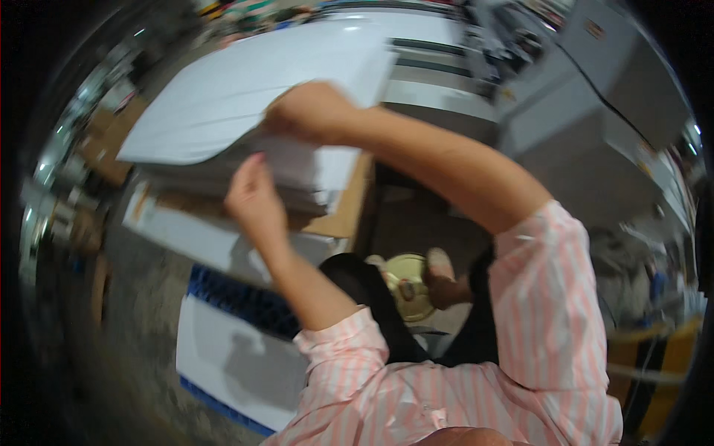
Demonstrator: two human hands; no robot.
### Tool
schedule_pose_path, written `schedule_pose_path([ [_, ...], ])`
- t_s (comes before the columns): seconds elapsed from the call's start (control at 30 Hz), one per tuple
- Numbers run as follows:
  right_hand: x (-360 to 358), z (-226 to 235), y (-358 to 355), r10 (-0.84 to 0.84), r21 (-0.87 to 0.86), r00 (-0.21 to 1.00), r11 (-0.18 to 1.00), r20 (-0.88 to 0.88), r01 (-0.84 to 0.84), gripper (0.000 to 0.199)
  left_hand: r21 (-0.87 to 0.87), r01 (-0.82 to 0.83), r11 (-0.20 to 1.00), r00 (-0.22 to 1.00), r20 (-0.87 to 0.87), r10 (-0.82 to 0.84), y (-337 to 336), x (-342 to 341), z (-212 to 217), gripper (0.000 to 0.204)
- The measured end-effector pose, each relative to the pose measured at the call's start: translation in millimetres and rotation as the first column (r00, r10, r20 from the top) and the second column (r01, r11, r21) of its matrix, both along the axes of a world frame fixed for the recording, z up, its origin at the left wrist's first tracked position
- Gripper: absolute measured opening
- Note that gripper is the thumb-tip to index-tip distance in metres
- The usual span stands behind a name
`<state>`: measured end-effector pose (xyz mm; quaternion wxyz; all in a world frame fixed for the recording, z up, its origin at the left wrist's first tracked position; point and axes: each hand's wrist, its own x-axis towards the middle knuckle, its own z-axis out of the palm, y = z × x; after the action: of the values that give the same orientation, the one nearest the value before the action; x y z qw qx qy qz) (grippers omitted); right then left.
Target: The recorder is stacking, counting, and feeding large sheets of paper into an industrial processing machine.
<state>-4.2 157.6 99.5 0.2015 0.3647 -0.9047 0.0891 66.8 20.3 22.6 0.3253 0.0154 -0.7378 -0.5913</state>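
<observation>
A broad stack of white paper sheets (pixel 297 67) lies in front of me at the upper left, its near edge curled upward. My right hand (pixel 309 111) is closed on the near edge of the top sheets and bends them up; motion blurs its fingers. Lower and to the left, my left hand (pixel 256 201) is raised with fingers pressed together, close under the lifted edge. Whether anything is between its fingertips is hidden. Under the raised sheets, more layers of the stack show, resting on a brown board (pixel 349 197).
A grey machine (pixel 580 111) stands at the right, with rollers (pixel 431 56) at the far end. At lower left, a white stack (pixel 238 364) sits on a blue pallet (pixel 238 301). A yellowish round stool or pedal (pixel 409 286) is between my feet. Cardboard boxes (pixel 111 141) stand far left.
</observation>
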Motion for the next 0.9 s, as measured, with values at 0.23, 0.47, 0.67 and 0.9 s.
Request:
schedule_pose_path([
  [0.23,20.8,24.6,-14.1,-0.02,-0.289,0.909,0.951,-0.416,-0.111,0.014,-0.576,0.003,0.818,0.996,0.078,0.052,-7.1,30.6,13.2,0.038],
  [0.47,7.7,-18.0,-3.9,-0.034,0.046,0.999,0.998,-0.029,0.035,0.015,-0.714,-0.004,0.7,0.997,0.047,0.054,-2.3,19.2,4.8,0.045],
  [0.67,6.1,-8.0,-8.8,0.065,-0.059,0.99,0.996,-0.126,-0.073,0.017,-0.733,-0.035,0.679,0.998,0.009,0.061,-26.0,1.0,7.5,0.034],
  [0.9,10.1,-3.3,4.4,0.003,-0.012,0.989,1.0,-0.146,-0.005,0.016,0.066,-0.061,0.996,0.998,0.009,0.06,31.7,2.6,11.9,0.047],
])
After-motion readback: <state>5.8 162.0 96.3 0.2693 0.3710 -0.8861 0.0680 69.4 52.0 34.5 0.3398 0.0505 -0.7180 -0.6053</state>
